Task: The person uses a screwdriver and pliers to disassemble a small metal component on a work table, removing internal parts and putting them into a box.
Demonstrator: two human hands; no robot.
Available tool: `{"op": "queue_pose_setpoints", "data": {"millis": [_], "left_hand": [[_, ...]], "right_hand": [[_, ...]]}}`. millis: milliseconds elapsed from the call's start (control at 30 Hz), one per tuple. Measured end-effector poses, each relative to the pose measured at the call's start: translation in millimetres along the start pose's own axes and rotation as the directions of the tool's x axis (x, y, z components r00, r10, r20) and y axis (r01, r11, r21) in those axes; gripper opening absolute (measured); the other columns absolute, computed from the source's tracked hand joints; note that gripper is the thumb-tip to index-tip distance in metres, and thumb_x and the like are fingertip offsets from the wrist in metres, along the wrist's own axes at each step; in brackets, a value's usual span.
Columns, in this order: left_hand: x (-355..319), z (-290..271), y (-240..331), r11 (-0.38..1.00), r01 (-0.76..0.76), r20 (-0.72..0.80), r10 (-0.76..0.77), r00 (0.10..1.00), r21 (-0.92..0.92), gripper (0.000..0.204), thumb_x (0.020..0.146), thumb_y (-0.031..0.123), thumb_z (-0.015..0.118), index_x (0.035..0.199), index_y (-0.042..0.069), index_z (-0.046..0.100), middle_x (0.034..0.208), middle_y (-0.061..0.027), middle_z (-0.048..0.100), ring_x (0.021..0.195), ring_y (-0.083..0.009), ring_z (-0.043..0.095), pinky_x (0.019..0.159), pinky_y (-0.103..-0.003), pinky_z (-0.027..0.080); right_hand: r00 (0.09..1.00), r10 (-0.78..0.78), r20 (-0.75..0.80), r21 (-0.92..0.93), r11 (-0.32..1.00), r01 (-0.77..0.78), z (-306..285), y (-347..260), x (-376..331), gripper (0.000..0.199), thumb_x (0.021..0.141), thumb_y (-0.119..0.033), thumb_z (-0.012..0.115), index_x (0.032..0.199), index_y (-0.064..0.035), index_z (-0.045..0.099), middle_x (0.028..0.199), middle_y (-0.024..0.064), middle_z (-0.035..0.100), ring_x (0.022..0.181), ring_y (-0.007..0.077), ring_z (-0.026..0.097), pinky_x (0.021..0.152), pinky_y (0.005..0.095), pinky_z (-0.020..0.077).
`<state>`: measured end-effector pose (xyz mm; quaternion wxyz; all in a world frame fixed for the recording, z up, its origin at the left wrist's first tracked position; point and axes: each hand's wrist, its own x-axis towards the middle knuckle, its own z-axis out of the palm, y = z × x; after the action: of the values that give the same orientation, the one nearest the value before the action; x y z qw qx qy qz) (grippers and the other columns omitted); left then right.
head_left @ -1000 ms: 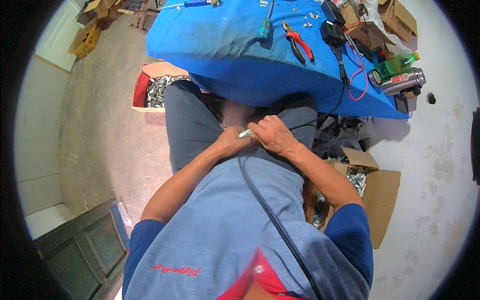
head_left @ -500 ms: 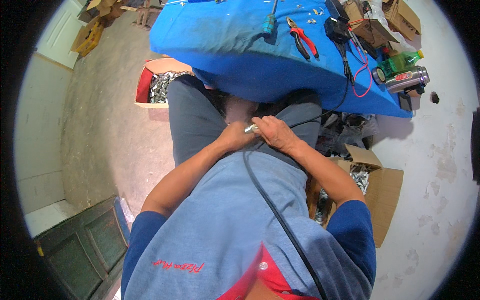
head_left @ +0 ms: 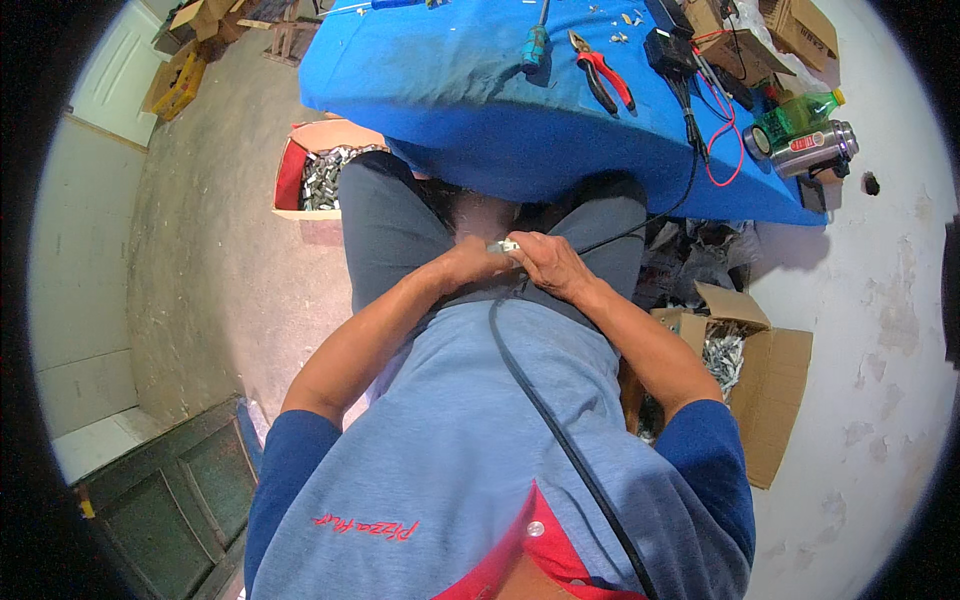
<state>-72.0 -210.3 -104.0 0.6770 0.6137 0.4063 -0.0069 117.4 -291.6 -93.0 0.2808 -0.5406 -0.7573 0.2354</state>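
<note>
Above my lap, both hands meet at a small silvery metal piece (head_left: 506,246). My left hand (head_left: 474,263) is closed at its left end, somewhat blurred, with its fingertips partly hidden. From the other side my right hand (head_left: 550,264) curls its fingers and thumb round the same piece. Its exact kind is too small to make out. A black cable (head_left: 545,405) runs up over my shirt and passes by my hands, and a thinner black cord (head_left: 625,235) leads from beside my right hand toward the table.
On the blue-covered table (head_left: 450,130) lie red-handled pliers (head_left: 604,78), a screwdriver (head_left: 535,48), black adapters (head_left: 670,52), a green bottle (head_left: 800,115) and a steel flask (head_left: 810,150). Boxes of metal pieces stand left (head_left: 290,180) and right (head_left: 780,390) of my legs.
The metal piece has shifted slightly up and tilted between my fingers. My left hand has moved a little upward; both hands stay together at the piece.
</note>
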Motion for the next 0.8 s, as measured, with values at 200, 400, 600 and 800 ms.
{"op": "queue_pose_setpoints", "data": {"millis": [200,400,600,800], "left_hand": [[1.2,-6.8,-6.5,0.989,0.022,-0.035,-0.027,0.999,-0.147,0.024,0.081,0.027,0.07,0.077,0.004,0.065,0.063,0.0001,0.053,0.053,-0.0109,0.044,0.048,-0.029,0.03],[0.7,-11.9,-13.1,0.974,0.065,-0.073,-0.082,0.994,-0.217,0.026,0.082,0.028,0.069,0.078,0.003,0.064,0.062,0.0,0.053,0.05,-0.0096,0.042,0.046,-0.029,0.029],[-13.8,4.7,1.1,0.995,-0.027,-0.126,0.015,0.992,-0.096,0.034,0.082,0.032,0.067,0.084,-0.002,0.066,0.07,-0.0029,0.058,0.062,-0.013,0.051,0.055,-0.03,0.039],[-17.6,3.2,9.8,0.997,0.024,-0.079,-0.03,0.996,-0.076,0.038,0.083,0.038,0.068,0.086,0.0,0.066,0.071,-0.0013,0.057,0.063,-0.0121,0.05,0.056,-0.029,0.038]], "right_hand": [[0.996,0.07,-0.049,0.034,0.997,-0.069,13.4,-2.6,8.8,0.02,0.098,-0.022,0.053,0.097,-0.0034,0.061,0.089,0.0217,0.066,0.084,0.0434,0.064,0.07,0.0517,0.0492],[0.98,0.192,-0.053,0.088,0.978,-0.187,23.7,-12.0,16.7,0.025,0.099,-0.026,0.052,0.096,-0.0027,0.061,0.091,0.0222,0.066,0.085,0.0443,0.064,0.072,0.0533,0.0483],[0.992,0.093,0.086,-0.036,0.995,-0.091,6.6,-2.7,13.2,0.021,0.1,-0.021,0.053,0.107,-0.0039,0.063,0.098,0.0179,0.064,0.095,0.038,0.061,0.082,0.0443,0.0493],[1.0,-0.01,0.005,-0.167,0.986,0.011,-3.1,-1.5,5.7,0.016,0.099,-0.019,0.054,0.104,-0.005,0.059,0.091,0.0162,0.062,0.087,0.0378,0.06,0.077,0.0466,0.048]]}}
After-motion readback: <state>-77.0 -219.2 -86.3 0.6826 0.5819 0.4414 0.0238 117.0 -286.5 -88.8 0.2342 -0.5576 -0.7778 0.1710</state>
